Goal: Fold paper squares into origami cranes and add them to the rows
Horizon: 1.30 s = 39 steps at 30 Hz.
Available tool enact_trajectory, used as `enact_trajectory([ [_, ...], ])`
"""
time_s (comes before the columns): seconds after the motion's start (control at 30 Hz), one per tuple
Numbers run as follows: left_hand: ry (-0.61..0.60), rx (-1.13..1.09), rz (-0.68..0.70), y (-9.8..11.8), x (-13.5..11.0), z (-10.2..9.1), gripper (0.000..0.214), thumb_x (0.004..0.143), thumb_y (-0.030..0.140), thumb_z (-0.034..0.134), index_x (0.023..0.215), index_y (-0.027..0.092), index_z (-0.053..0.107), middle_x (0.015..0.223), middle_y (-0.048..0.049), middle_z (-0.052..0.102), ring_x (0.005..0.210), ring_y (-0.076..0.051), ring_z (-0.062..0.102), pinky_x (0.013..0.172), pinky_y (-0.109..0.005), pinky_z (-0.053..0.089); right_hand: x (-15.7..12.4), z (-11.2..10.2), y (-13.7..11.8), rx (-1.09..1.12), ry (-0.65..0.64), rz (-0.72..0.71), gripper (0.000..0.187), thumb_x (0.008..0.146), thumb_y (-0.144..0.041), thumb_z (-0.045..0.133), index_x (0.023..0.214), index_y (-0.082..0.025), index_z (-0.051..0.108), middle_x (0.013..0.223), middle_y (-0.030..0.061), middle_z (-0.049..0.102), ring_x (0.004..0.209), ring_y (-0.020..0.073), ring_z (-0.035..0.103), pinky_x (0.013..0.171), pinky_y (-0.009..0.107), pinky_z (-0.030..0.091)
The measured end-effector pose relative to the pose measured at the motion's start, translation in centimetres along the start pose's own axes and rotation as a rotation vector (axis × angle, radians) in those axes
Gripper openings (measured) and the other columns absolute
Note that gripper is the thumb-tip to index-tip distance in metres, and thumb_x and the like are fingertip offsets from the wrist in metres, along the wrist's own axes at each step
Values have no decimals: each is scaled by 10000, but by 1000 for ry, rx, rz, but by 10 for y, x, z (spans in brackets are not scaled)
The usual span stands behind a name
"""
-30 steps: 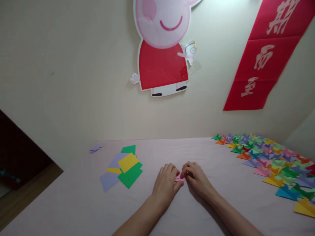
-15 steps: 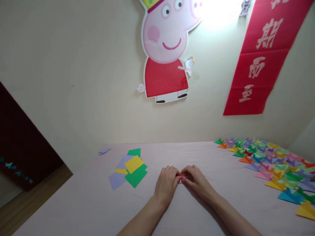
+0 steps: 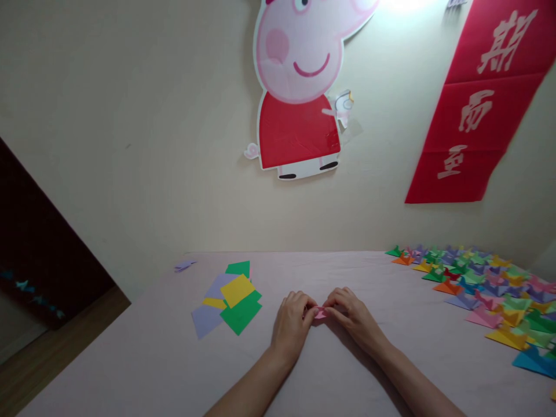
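Between my two hands is a small pink piece of folded paper (image 3: 320, 313), just above or on the pale tabletop; its exact shape is too small to tell. My left hand (image 3: 294, 317) pinches its left end between thumb and fingers. On the opposite end, the fingertips of my right hand (image 3: 350, 311) are closed in a pinch. Most of the paper's ends are hidden by the fingers. To the left lie loose square sheets, among them a yellow sheet (image 3: 237, 291), a green sheet (image 3: 241, 313) and a purple sheet (image 3: 207, 320).
Rows of colourful folded paper figures (image 3: 506, 336) cover the table's right side. A small folded purple paper (image 3: 185, 266) lies at the back left. The pale tablecloth (image 3: 143, 359) reaches the wall, which bears a cartoon pig cutout (image 3: 299, 130) and a red banner (image 3: 452, 174).
My hands have spread slightly apart, so more of the pink folded paper shows between them. The camera view has shifted a little, moving the wall items and paper figures to the right.
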<state>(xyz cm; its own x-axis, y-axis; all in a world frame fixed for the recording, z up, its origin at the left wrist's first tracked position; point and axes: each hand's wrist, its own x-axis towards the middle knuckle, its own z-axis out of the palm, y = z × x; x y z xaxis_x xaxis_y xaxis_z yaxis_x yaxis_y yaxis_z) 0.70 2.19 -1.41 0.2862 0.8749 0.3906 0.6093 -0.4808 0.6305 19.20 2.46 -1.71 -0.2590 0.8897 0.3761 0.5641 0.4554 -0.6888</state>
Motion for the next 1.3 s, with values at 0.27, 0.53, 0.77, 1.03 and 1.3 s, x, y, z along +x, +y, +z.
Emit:
enact_trajectory([
  [0.27,6,-49,-31,1,2,-1,143,935,180,533,815,200,608,843,1,617,842,-179,545,754,-302,406,-2,4,10,101,84,72,162,821,-284,598,973,-230,600,950,50,633,871,214,553,793,347,467],
  [0.53,16,-16,-21,0,1,-1,136,936,176,549,814,199,605,847,5,611,835,-179,527,751,-292,400,-2,-1,1,92,74,86,119,855,-305,557,800,-229,629,771,10,613,737,186,553,690,306,449],
  [0.77,1,-6,2,4,1,-3,142,940,179,554,811,201,608,859,3,617,866,-184,527,766,-301,393,-2,-2,1,111,57,122,185,838,-335,565,708,-222,632,721,8,609,739,187,561,686,298,444],
  [1.03,10,11,8,3,2,-4,156,943,207,576,790,203,605,838,10,611,849,-185,515,765,-308,368,0,-3,2,140,38,117,174,839,-338,574,729,-218,632,745,19,612,773,200,544,713,317,431],
  [1.3,-3,75,70,6,2,-2,152,931,203,608,780,203,589,837,12,616,861,-191,505,763,-311,341,-2,6,-1,101,52,33,169,869,-284,583,712,-230,616,758,18,616,828,214,530,781,344,413],
])
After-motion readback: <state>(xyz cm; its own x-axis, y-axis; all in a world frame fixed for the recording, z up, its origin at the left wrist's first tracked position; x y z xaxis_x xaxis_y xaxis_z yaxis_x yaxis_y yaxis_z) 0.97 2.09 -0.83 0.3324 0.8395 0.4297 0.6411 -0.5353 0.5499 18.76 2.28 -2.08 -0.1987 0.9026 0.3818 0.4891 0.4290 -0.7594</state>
